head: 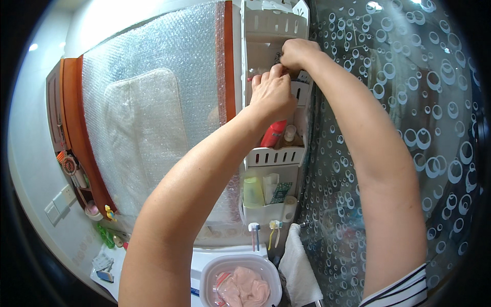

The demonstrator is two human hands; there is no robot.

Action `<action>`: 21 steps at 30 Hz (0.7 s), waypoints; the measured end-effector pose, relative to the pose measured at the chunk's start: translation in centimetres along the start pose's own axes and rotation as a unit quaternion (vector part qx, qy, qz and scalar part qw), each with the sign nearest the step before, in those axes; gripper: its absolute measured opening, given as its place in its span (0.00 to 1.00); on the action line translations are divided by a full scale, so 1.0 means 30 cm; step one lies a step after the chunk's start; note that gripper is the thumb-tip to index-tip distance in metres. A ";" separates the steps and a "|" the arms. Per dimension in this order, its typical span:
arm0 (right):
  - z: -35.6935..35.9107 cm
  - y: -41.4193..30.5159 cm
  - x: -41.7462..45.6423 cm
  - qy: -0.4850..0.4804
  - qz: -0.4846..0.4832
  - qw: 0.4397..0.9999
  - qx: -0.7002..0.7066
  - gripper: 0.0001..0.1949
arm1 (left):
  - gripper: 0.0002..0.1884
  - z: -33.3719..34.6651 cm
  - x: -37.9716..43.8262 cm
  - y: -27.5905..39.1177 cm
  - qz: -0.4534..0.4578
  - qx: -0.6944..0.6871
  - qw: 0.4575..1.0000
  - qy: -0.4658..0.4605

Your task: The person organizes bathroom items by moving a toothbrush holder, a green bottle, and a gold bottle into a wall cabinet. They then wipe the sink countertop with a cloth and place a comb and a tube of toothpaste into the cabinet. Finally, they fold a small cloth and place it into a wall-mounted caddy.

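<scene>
Both arms reach up to a white plastic wall rack with several tiers. My left hand is at the upper middle tier, fingers curled over its front; what lies under them is hidden. Just above and to the right, my right hand bends inward at the same tier, its fingertips hidden behind the wrist. Small dark patterned and red bits show beside the hands, too covered to name. Below my left hand, a red bottle and a pump bottle stand in the tier beneath. A yellow-green bottle is in the lowest tier.
Toothbrushes hang under the rack. A plastic basin holding pink cloth sits on the white sink. A white towel hangs beside it. A glass panel with ring patterns stands right; a bubble-wrap-covered mirror is left.
</scene>
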State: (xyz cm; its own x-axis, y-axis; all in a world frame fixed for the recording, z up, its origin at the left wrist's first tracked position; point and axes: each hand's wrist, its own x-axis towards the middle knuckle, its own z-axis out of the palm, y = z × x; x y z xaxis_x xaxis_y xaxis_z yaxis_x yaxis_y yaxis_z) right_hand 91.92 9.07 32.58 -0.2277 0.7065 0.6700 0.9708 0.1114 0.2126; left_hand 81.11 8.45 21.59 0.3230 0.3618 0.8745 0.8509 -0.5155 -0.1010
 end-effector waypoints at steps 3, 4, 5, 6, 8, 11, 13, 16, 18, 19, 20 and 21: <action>-0.032 -0.027 -0.014 -0.027 0.024 0.998 0.060 0.19 | 0.29 -0.021 0.007 0.002 -0.022 0.018 0.999 -0.027; -0.010 -0.010 -0.001 -0.031 -0.047 0.998 0.019 0.22 | 0.30 -0.032 0.011 0.006 -0.028 0.020 0.999 -0.041; -0.001 -0.007 0.006 -0.041 -0.055 0.998 0.007 0.22 | 0.30 -0.037 0.016 0.011 -0.034 0.023 0.998 -0.056; 0.000 -0.007 0.012 -0.049 -0.063 0.997 -0.003 0.22 | 0.31 -0.043 0.022 0.016 -0.041 0.033 0.997 -0.065; -0.010 -0.004 0.030 -0.068 -0.072 0.995 0.000 0.22 | 0.31 -0.058 0.033 0.023 -0.048 0.033 0.996 -0.072; -0.009 0.006 -0.006 0.069 0.026 0.992 0.099 0.22 | 0.32 -0.055 0.042 0.019 -0.042 0.046 0.996 -0.062; -0.022 0.034 -0.029 0.117 0.017 0.985 0.127 0.18 | 0.32 -0.063 0.055 0.021 -0.041 0.050 0.996 -0.061; -0.055 0.092 -0.068 0.119 -0.001 0.986 0.117 0.18 | 0.31 -0.076 0.090 0.015 -0.054 0.035 0.996 -0.069; -0.064 0.094 -0.082 0.059 0.009 0.995 0.081 0.18 | 0.27 -0.076 0.117 -0.014 -0.062 0.033 0.995 -0.066; -0.082 0.091 -0.097 0.029 0.016 0.998 0.057 0.18 | 0.25 -0.069 0.135 -0.027 -0.069 0.024 0.996 -0.057; -0.087 0.087 -0.121 0.023 0.017 0.999 0.035 0.18 | 0.24 -0.059 0.141 -0.043 -0.049 0.030 0.998 -0.031; -0.077 0.084 -0.133 0.022 0.017 0.999 0.026 0.17 | 0.21 -0.054 0.155 -0.045 -0.050 0.040 0.998 -0.019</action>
State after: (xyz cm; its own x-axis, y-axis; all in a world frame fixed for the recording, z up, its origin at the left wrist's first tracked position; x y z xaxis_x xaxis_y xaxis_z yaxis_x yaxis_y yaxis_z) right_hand 95.12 4.92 32.08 -0.1974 0.6792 0.7069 0.9802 0.1253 0.1534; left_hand 80.80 9.56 26.55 0.2481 0.4384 0.8638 0.9099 -0.4115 -0.0524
